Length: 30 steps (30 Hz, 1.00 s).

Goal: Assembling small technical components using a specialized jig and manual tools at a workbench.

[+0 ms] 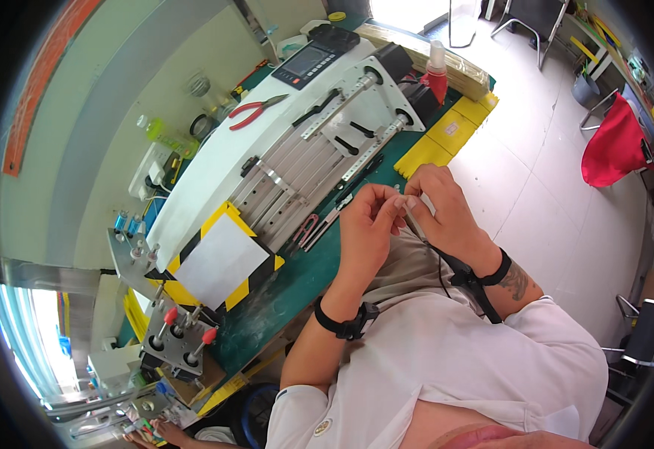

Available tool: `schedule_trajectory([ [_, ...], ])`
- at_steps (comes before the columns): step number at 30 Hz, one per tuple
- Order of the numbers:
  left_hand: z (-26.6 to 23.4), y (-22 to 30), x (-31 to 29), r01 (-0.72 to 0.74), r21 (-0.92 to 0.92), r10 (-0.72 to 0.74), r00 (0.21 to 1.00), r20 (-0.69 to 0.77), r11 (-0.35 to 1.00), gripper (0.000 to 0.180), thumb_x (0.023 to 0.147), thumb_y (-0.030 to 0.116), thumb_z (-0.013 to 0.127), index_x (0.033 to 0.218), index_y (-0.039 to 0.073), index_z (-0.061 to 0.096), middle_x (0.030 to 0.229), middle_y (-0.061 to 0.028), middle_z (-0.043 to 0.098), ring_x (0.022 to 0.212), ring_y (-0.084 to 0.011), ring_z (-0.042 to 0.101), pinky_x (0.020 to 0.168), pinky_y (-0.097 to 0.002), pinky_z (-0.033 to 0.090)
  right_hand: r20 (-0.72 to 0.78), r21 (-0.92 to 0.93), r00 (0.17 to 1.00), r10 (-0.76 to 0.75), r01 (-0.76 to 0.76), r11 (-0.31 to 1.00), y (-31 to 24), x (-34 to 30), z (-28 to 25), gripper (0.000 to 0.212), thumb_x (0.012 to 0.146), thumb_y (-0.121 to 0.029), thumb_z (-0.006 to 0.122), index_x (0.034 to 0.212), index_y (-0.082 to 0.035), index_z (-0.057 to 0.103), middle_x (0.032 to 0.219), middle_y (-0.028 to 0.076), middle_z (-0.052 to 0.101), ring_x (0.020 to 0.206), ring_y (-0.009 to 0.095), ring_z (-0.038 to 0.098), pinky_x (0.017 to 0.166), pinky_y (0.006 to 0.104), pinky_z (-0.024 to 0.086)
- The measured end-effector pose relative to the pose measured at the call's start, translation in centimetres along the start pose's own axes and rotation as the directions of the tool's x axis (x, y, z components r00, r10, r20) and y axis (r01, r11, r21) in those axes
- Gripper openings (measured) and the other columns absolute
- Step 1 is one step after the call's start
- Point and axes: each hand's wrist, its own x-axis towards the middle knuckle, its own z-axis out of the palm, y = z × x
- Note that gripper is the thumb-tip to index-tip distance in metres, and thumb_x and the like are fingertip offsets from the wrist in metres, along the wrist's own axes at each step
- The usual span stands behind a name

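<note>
My left hand (368,228) and my right hand (446,213) meet in front of my chest, above the near edge of the green-topped bench (319,258). Thumbs and fingers of both are pinched together, tip to tip. Whatever they hold is too small and too covered by the fingers to name. A dark cable hangs below my right hand. Both wrists wear black straps. Beyond the left hand stands a white machine (215,172) with metal rods and black levers. Red-handled pliers (248,112) lie on its top. A small red-handled tool (306,230) rests on the bench beside it.
A white sheet (224,260) with a yellow-black border lies at the machine's near end. Left of it stands a metal fixture (181,337) with red knobs. A red bottle (435,71) stands far right. Another person's hand (170,432) shows lower left. A red cloth (617,146) hangs on a chair.
</note>
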Motion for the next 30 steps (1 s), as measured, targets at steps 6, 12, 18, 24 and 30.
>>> schedule_trajectory([
  [6, -2.1, 0.4, -2.0, 0.015, -0.305, -0.018, 1.0, -0.007, 0.952, 0.014, 0.111, 0.012, 0.074, 0.113, -0.001, 0.07, 0.099, -0.0065, 0.076, 0.083, -0.0132, 0.072, 0.073, -0.028, 0.06, -0.027, 0.133, 0.999, 0.048, -0.044, 0.99, -2.0, 0.5, 2.9, 0.008, 0.098, -0.001, 0.067, 0.103, -0.003, 0.062, 0.098, 0.015, 0.064, 0.093, 0.037, 0.061, 0.085, 0.0447, 0.049],
  [12, -4.0, 0.2, -2.5, -0.097, -0.321, 0.056, 0.989, -0.135, 0.942, 0.017, 0.111, 0.015, 0.074, 0.117, -0.001, 0.071, 0.111, -0.0114, 0.079, 0.095, -0.0172, 0.077, 0.086, -0.0318, 0.063, -0.237, -0.066, 0.958, 0.162, -0.182, 0.981, -1.6, 5.6, 1.9, 0.011, 0.103, -0.005, 0.067, 0.104, -0.002, 0.057, 0.09, 0.019, 0.069, 0.082, 0.042, 0.071, 0.073, 0.0498, 0.055],
  [18, -5.1, -1.7, -2.1, -0.039, -0.341, 0.022, 0.998, -0.053, 0.939, 0.015, 0.114, 0.013, 0.069, 0.12, -0.001, 0.071, 0.108, -0.0109, 0.078, 0.092, -0.0157, 0.076, 0.085, -0.0309, 0.062, -0.15, -0.43, 0.984, 0.092, -0.148, 0.891, -1.2, 8.4, 2.5, 0.011, 0.105, -0.01, 0.068, 0.108, -0.005, 0.06, 0.091, 0.02, 0.076, 0.087, 0.047, 0.075, 0.076, 0.0561, 0.056],
  [24, -5.0, -1.7, -1.6, 0.084, -0.231, -0.1, 0.993, -0.059, 0.969, 0.016, 0.113, 0.009, 0.067, 0.124, -0.002, 0.071, 0.103, -0.0101, 0.079, 0.086, -0.0138, 0.075, 0.077, -0.027, 0.061, -0.076, -0.314, 0.987, 0.14, -0.157, 0.936, -0.6, 7.0, 2.6, 0.011, 0.105, -0.01, 0.067, 0.107, -0.004, 0.059, 0.091, 0.021, 0.075, 0.09, 0.048, 0.074, 0.077, 0.0561, 0.055],
  [30, -4.4, -1.0, 0.6, 0.022, -0.179, -0.041, 0.994, -0.103, 0.984, 0.029, 0.113, 0.004, 0.065, 0.14, -0.006, 0.069, 0.107, -0.0133, 0.08, 0.088, -0.0161, 0.077, 0.079, -0.0288, 0.063, -0.103, -0.169, 0.979, 0.178, -0.193, 0.966, -2.1, 3.7, 2.7, 0.009, 0.105, -0.006, 0.066, 0.106, -0.003, 0.057, 0.088, 0.023, 0.07, 0.085, 0.049, 0.07, 0.075, 0.0535, 0.054],
])
